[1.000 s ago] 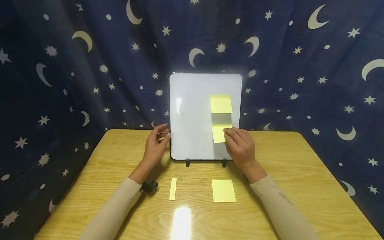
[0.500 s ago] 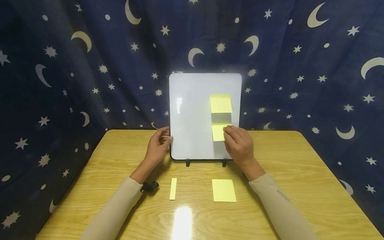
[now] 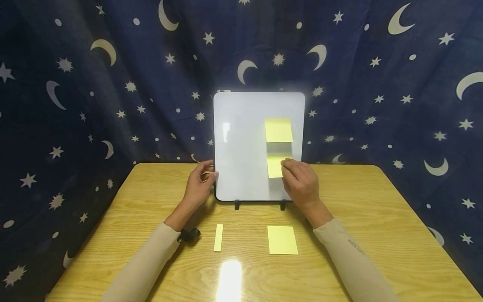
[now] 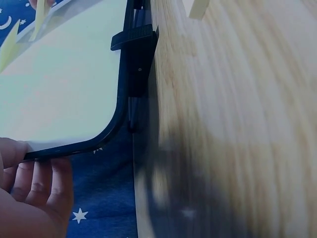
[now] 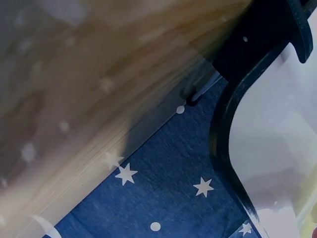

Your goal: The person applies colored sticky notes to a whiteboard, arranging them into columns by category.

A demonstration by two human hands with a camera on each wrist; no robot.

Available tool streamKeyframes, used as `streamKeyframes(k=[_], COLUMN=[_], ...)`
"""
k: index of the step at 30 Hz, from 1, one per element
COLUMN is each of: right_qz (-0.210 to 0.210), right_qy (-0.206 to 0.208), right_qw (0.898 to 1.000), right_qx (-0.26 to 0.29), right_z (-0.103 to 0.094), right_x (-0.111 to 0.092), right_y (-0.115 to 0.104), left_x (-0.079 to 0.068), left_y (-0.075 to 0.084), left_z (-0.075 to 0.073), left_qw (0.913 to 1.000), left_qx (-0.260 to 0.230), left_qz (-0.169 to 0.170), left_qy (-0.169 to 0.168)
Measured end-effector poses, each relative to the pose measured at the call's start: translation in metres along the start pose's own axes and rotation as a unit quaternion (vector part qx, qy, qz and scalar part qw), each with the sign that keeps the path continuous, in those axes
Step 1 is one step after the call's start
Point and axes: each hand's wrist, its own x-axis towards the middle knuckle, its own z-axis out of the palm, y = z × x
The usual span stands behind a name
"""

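A white dry-erase board with a dark frame stands upright on the table. My left hand grips its lower left edge, thumb on the front face and fingers behind the frame, as the left wrist view shows. On the board's right half, one yellow sticky note is stuck above another. The lower sticky note is pinched at its right side by my right hand, which covers its lower right corner. In the right wrist view the board's frame shows, with that hand almost wholly out of view.
Black stand feet hold the board's bottom edge. On the wooden table in front lie a square yellow sticky note and a narrow pale-yellow strip. A dark-blue curtain with moons and stars hangs behind.
My left hand has closed from beside the board onto its left edge, thumb now on the front. The right hand has risen very slightly, still at the lower sticky note.
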Motion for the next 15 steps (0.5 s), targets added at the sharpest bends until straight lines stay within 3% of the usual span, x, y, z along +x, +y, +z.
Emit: streamKeyframes(k=[15], right_qz=[0.007], right_qy=[-0.023], right_qw=[1.0], right_qx=[-0.01], right_z=[0.0033], right_x=[-0.0006], right_y=[-0.0017], left_x=[0.0001], left_y=[0.0013], left_z=[-0.0003], left_qw=[0.9999], left_qx=[0.015], left_qz=[0.003], left_qy=[0.002])
